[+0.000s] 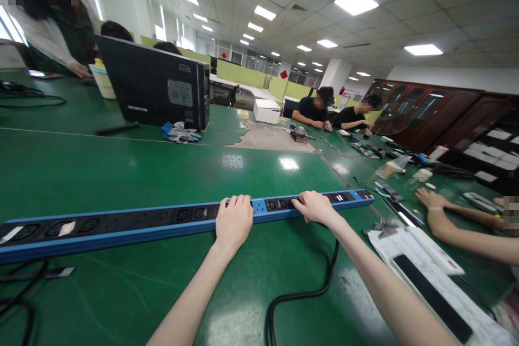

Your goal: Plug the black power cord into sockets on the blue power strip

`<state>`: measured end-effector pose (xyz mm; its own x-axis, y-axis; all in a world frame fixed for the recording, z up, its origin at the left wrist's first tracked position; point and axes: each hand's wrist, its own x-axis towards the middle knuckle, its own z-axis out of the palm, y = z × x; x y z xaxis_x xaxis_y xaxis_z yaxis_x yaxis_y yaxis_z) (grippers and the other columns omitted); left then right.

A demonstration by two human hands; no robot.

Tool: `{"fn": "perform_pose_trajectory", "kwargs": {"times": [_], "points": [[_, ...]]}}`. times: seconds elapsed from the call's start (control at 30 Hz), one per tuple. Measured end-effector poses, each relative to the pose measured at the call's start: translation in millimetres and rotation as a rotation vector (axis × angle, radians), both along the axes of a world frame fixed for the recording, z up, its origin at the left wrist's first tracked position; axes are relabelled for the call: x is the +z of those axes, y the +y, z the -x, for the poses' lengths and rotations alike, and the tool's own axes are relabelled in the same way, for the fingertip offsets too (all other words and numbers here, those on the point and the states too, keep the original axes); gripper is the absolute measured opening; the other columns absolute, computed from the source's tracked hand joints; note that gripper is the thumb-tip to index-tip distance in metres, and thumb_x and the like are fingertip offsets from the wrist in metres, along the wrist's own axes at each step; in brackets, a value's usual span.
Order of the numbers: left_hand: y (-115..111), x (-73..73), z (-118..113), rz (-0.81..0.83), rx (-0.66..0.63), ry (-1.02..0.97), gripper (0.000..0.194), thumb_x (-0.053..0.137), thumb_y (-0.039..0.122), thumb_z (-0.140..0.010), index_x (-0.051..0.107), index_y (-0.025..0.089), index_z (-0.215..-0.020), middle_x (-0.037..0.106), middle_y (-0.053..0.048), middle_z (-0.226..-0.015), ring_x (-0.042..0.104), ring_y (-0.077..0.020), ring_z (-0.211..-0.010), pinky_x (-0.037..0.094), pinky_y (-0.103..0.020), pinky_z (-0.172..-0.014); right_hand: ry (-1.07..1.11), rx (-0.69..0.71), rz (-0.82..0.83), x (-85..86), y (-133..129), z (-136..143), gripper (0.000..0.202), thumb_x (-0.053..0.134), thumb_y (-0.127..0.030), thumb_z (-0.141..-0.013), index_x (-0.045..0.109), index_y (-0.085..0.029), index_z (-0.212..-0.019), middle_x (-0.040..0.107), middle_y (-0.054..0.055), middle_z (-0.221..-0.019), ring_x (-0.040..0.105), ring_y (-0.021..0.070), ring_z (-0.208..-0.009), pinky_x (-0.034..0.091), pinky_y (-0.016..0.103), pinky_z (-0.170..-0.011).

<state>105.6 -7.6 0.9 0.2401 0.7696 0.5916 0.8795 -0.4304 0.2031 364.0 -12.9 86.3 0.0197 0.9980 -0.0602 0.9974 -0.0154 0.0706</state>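
A long blue power strip (158,233) with a black socket face lies across the green table. My left hand (235,220) is closed over it near its middle, fingers wrapped over the far edge. Further right, my right hand (314,206) is curled on the same strip, thumb on the socket face; what may be under its fingers is hidden. Between the two hands sits a blue socket section (258,206). A thick black cable (300,295) emerges by my right wrist and bends toward the near table edge.
A computer tower (158,84) stands at the back left beside work gloves (181,132). At right lie a clipboard (405,248) and a phone (432,297), near another person's hand (432,198). More people sit at the far side. Loose cables (24,292) lie at near left.
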Motion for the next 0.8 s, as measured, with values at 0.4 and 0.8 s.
{"fn": "perform_pose_trajectory", "kwargs": {"times": [0.4,0.8], "points": [[1.7,0.3,-1.2,-0.005,0.002,0.025,0.03,0.038,0.022,-0.099,0.065,0.021,-0.111,0.07,-0.012,-0.1,0.059,-0.0271,-0.1,0.037,-0.045,-0.097,-0.039,0.013,0.032,3.3,6.9,1.8,0.051,0.038,-0.049,-0.102,0.069,-0.018,-0.075,0.07,0.009,-0.06,0.073,0.026,-0.084,0.049,0.032,-0.078],[2.2,0.1,-1.6,-0.006,-0.01,0.039,0.031,0.037,0.023,-0.099,0.064,0.021,-0.114,0.07,-0.012,-0.103,0.06,-0.0273,-0.102,0.037,-0.044,-0.097,0.005,-0.017,0.058,4.1,7.3,-0.8,0.051,0.038,-0.051,-0.102,0.07,-0.018,-0.078,0.07,0.008,-0.059,0.073,0.0249,-0.082,0.049,0.031,-0.078]]}}
